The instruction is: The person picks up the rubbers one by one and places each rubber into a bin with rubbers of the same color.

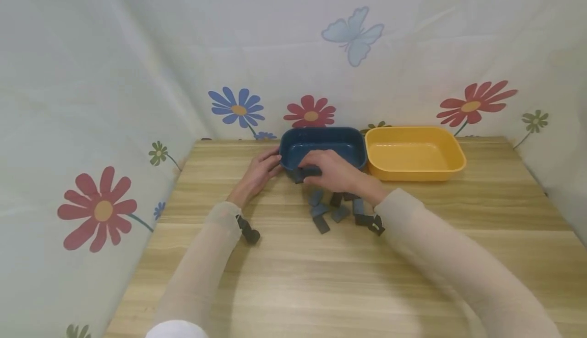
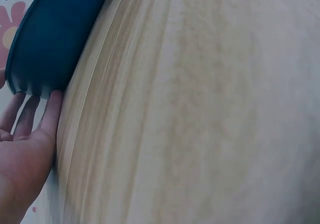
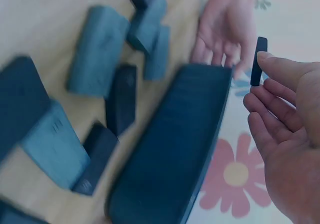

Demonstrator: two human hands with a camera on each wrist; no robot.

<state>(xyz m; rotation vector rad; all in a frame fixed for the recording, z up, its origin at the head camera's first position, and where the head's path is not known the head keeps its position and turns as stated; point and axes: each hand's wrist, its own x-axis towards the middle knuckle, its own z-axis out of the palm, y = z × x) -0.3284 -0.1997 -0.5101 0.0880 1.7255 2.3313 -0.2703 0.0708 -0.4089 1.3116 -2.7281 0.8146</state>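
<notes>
- Head view: your left hand [image 1: 258, 173] rests with straight fingers against the blue tub [image 1: 323, 147] at the table's [image 1: 293, 277] far edge; your right hand [image 1: 332, 171] pinches a dark block [image 1: 306, 173] at the tub's near rim
- Left wrist view: your fingertips [image 2: 35, 108] — flat, relaxed — touch the tub's end
- Right wrist view: the block sits between thumb and fingers; loose blue blocks [image 3: 97, 48] lie beside the tub

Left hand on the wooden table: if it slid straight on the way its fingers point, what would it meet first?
The left hand already has its straight fingertips at the wall of the dark blue plastic tub, so it would meet that tub at once.
</notes>
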